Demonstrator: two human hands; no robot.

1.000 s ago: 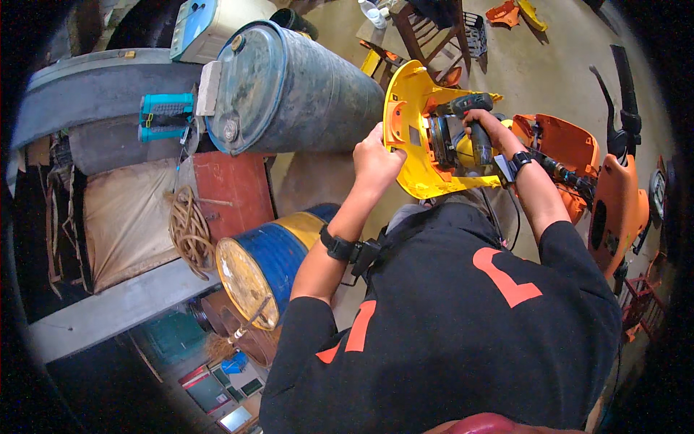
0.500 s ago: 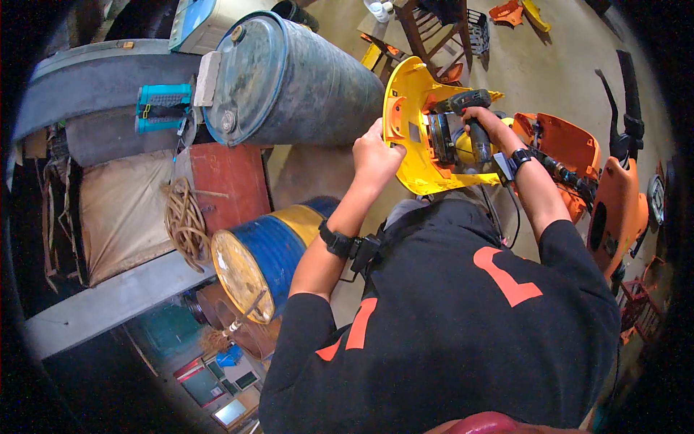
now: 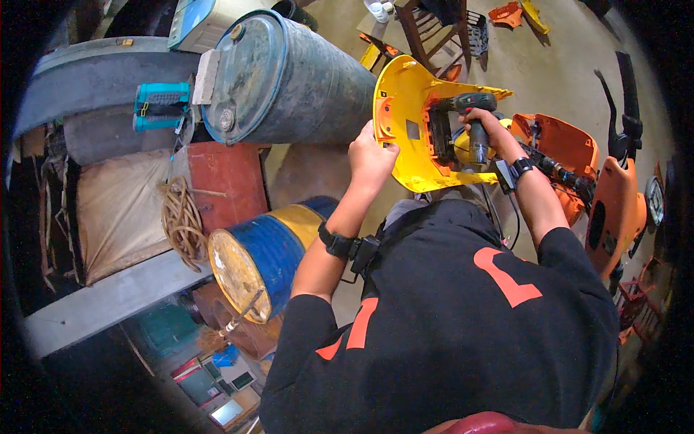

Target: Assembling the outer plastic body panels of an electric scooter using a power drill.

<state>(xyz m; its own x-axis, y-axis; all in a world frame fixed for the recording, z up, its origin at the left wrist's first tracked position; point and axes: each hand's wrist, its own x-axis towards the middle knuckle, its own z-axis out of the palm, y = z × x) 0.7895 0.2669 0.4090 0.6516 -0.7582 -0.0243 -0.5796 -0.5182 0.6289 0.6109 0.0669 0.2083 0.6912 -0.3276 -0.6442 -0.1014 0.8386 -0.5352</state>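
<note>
A curved yellow plastic body panel (image 3: 410, 160), with orange pieces along its inner side, is held up in front of my body. My left hand (image 3: 371, 160) has its fingers closed on the panel's left edge. In my right hand (image 3: 487, 124) is a black cordless drill (image 3: 474, 102), gripped by its handle. The drill's front end points left, into the panel's inner side near a dark frame-like part (image 3: 439, 136). Where the drill tip meets the panel is too small to make out.
An orange motor scooter body (image 3: 567, 145) with a black handlebar (image 3: 630, 108) stands close on my right. On the left are a large blue-grey barrel (image 3: 311, 87), a blue and yellow drum (image 3: 249, 264), a coil of rope (image 3: 181, 224) and a wooden chair (image 3: 434, 36) farther ahead.
The yellow panel has shifted slightly left and tilted, with my left hand moving along. My right hand and the drill have turned a little, and the drill stays against the panel's inner side.
</note>
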